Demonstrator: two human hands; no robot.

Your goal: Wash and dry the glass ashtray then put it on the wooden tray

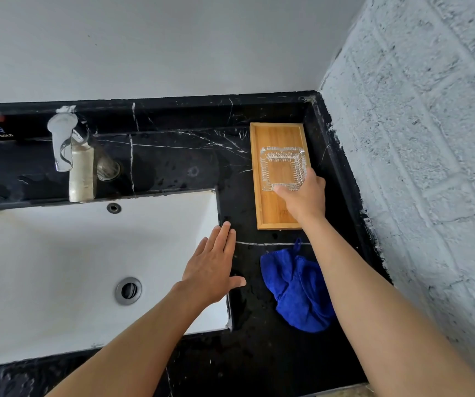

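Right hand (305, 199) gripped the near edge of the glass ashtray (283, 168), thumb on its rim, over the middle of the wooden tray (270, 213); whether the ashtray rested on the tray could not be told. Left hand (212, 270) lay flat, fingers together and empty, across the right rim of the white sink (58, 253). Near the tray, a crumpled blue cloth (296, 293) sat on the black marble counter (173, 161), with the faucet (62, 144) at far left.

Both forearms are bare, with no sleeves in view. The left hand (212, 270) and right hand (305, 200) wear no gloves. No rings or watch show.
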